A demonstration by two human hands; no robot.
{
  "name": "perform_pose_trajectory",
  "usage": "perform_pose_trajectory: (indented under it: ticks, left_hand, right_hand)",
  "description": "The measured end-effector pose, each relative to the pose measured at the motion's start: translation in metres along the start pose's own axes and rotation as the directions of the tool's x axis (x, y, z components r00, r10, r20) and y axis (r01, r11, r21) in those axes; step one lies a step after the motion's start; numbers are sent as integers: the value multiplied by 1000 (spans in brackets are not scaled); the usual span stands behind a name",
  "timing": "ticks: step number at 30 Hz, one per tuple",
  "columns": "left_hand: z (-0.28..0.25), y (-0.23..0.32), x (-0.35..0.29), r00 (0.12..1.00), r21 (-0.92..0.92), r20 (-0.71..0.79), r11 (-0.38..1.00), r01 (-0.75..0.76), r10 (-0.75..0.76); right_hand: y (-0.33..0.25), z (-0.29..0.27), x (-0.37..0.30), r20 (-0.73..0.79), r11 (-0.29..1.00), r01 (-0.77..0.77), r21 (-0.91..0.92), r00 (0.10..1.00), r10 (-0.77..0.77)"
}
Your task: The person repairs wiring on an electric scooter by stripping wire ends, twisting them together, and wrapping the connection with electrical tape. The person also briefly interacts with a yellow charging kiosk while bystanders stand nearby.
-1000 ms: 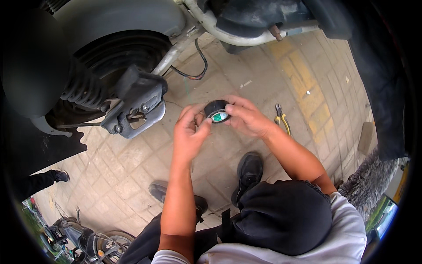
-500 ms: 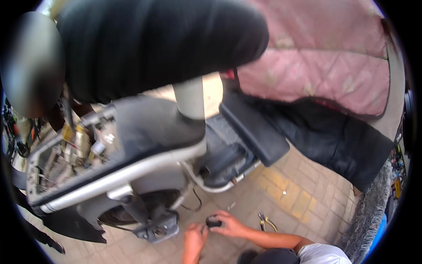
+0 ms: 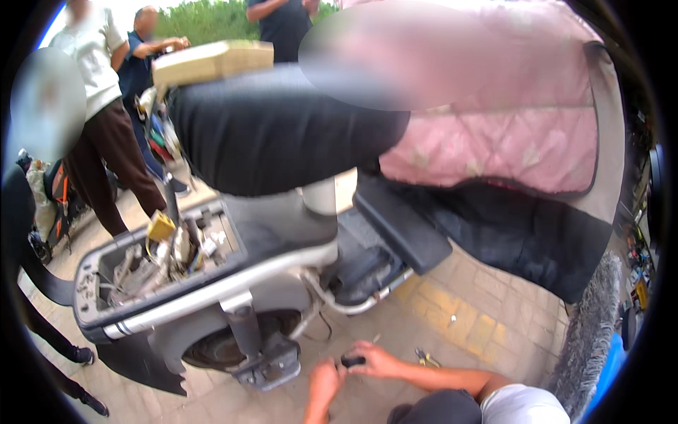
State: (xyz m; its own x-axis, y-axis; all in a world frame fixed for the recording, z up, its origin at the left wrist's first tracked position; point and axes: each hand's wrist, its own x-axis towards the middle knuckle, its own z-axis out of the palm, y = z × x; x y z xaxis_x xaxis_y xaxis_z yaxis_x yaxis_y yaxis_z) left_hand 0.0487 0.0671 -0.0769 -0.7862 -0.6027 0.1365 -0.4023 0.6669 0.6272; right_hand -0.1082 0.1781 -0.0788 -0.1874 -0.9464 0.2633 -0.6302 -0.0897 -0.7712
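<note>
My right hand (image 3: 376, 360) comes in from the lower right, its fingers closed around a small black rounded piece (image 3: 353, 361) whose kind I cannot make out. Close by on its left is my left hand (image 3: 326, 380), fingers bent and pressed together at that piece. Whatever is between the left fingertips is too small to tell. Both hands are low, above the paving and to the right of the scooter's rear wheel (image 3: 212, 346). Pliers with yellow handles (image 3: 426, 358) lie on the ground beyond my right forearm.
The scooter (image 3: 282, 263) has an uncovered compartment (image 3: 106, 272) with wires and a yellow part (image 3: 161, 226). Its black seat (image 3: 282, 138) is raised above. A pink quilted cover (image 3: 494, 148) hangs over the front. Several people stand behind, one in brown trousers (image 3: 127, 162).
The view has shifted, bringing people and a beige box behind the seat into sight. My hands stay together at the black piece. The pliers are partly covered by my right forearm now.
</note>
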Motion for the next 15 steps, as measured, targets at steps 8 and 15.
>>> perform_pose_trajectory:
  ticks: [8, 15]
  left_hand:
    - [-22, 3, 7, 999, -237, -3, 970, 48, -50]
    - [-20, 8, 0, 995, -158, 47, 983, 96, -90]
  right_hand:
    - [-20, -4, 10, -38, 987, -122, 104, 991, 127]
    - [-20, 6, 3, 47, 902, -306, 305, 951, 306]
